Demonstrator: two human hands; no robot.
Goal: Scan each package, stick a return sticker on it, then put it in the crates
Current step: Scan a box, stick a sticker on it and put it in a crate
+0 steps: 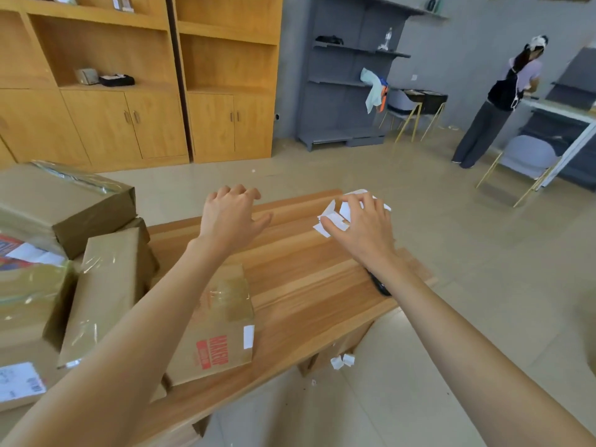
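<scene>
Stickers (335, 217) pinched by right hand (364, 230) over wooden table (306, 285); left hand (229, 217) relaxed.

Wooden cabinets (129, 91) are seen along the back wall, and a grey shelf unit (348, 82) is placed beside them. A cloth (372, 88) is hung on this unit. A person (496, 104) is seen at a counter (561, 111), near chairs (525, 156).

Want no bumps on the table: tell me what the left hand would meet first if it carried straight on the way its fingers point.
Probably nothing on the table. The left hand points away over bare wood of the table; the far edge and floor lie beyond. The white stickers under the right hand sit off to its right. Height is unclear.
</scene>
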